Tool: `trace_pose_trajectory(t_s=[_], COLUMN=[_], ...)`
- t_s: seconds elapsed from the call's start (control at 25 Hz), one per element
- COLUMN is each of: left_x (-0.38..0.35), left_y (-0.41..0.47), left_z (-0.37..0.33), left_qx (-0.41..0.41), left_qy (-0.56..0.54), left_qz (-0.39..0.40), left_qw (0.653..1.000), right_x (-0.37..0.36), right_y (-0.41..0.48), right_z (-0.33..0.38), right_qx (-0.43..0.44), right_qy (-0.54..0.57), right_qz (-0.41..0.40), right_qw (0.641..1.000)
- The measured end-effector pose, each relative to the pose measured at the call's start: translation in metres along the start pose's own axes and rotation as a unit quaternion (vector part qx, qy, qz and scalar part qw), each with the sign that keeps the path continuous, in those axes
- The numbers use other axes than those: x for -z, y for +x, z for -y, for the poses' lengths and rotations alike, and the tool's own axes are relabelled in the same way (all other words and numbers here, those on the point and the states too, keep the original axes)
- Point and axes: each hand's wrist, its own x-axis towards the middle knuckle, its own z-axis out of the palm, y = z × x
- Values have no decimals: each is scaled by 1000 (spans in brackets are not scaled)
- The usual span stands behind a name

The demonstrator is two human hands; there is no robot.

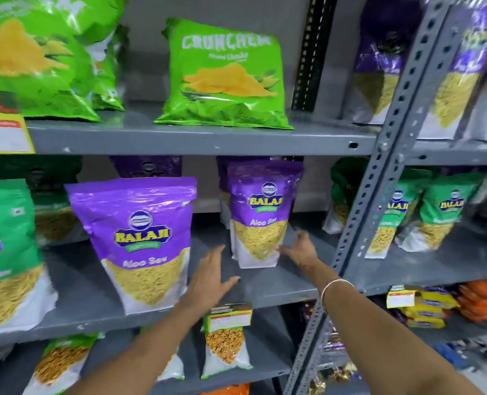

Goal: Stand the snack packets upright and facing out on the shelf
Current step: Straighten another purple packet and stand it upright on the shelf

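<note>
Two purple Aloo Sev packets stand upright on the grey middle shelf (265, 289), fronts facing out. The larger packet (139, 240) is at the shelf's front. The smaller packet (261, 215) stands further back and to the right. My right hand (300, 248) is open, fingers spread, touching the smaller packet's lower right edge. My left hand (211, 276) is open, hovering over the shelf between the two packets, close to the larger packet's right side. Neither hand grips anything.
A green Crunchem bag (225, 75) stands on the upper shelf, more green bags (37, 58) at its left. A green packet (6, 252) sits at far left. A perforated grey upright (379, 181) divides off the right bay of packets. Lower shelves hold more packets.
</note>
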Motion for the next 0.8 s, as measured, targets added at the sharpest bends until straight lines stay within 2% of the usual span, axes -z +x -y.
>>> trace_pose_trajectory(t_s=[0.04,0.12,0.32,0.4,0.68,0.8], left_x=[-7,-25,-54,-58,-61,-77], left_y=[16,52,99,96,67,57], left_z=[-9,-13,-2,-7,-24,3], left_qx=[75,170,248,276,304,312], left_qy=[-66,-157,-271,-279,-230,-209], left_qz=[16,19,0,-17,-41,-22], left_qw=[995,973,930,920,924,926], right_x=[6,13,4,0,13,25], right_y=[11,36,66,70,53,31], right_z=[-4,-15,-23,-24,-39,-40], right_qx=[0,-8,29,33,29,25], right_qy=[13,49,89,114,110,103], right_qz=[23,76,175,203,215,213], right_qw=[1000,996,980,972,970,971])
